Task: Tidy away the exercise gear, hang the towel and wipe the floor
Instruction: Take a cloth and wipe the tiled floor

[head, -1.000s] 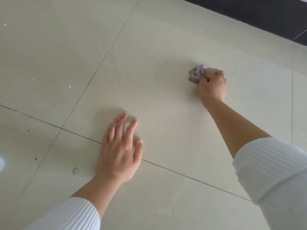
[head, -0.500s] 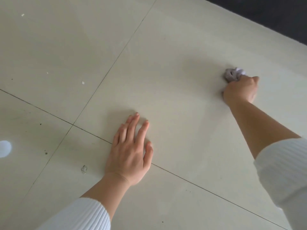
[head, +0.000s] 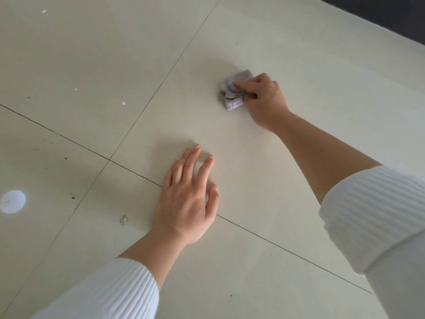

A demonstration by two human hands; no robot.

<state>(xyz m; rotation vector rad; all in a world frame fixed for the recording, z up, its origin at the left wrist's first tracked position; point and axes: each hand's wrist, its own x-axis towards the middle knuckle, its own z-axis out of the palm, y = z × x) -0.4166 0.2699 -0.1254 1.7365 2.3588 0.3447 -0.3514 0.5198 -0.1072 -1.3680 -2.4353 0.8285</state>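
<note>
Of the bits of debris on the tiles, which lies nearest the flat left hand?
The grey fluff clump, just beside the wrist of the left hand. It is grey and clumped, while the small white flecks lie much farther away.

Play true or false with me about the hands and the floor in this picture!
1. The right hand grips a crumpled grey cloth. True.
2. The left hand is curled into a fist. False: it rests flat on the floor, with its fingers straight.
3. The grey cloth touches the floor. True.
4. The left sleeve is black. False: it is white.
5. A small grey smudge lies on the floor to the left of the left hand. True.
</note>
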